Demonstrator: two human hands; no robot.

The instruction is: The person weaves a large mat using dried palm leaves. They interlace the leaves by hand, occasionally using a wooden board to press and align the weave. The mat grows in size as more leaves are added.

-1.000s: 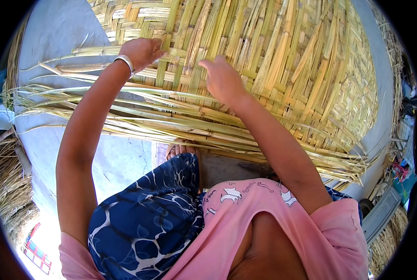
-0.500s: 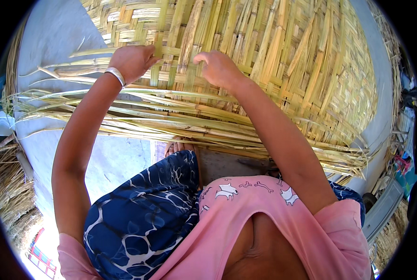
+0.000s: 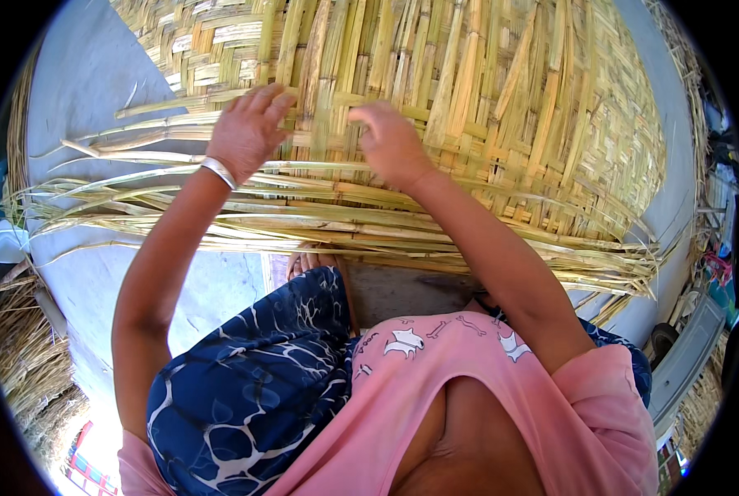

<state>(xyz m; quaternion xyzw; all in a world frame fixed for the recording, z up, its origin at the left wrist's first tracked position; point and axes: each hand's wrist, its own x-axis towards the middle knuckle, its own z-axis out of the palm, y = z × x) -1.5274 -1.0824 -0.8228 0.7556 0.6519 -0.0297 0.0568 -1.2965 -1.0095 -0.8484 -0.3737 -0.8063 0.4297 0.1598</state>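
Woven mat (image 3: 609,124) lies on floor (image 3: 88,66) before me. My left hand (image 3: 252,126) half-spread, right hand (image 3: 392,147) loosely curled, both over it; hold unclear. Strips (image 3: 328,218) probably light, springy, splittable; best gripped near mat.

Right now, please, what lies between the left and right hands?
Strips of the mat lie between the left hand and the right hand, in the head view.

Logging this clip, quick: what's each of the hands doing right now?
Left hand: open, over the mat.
Right hand: partly curled, blurred; can't tell if holding.
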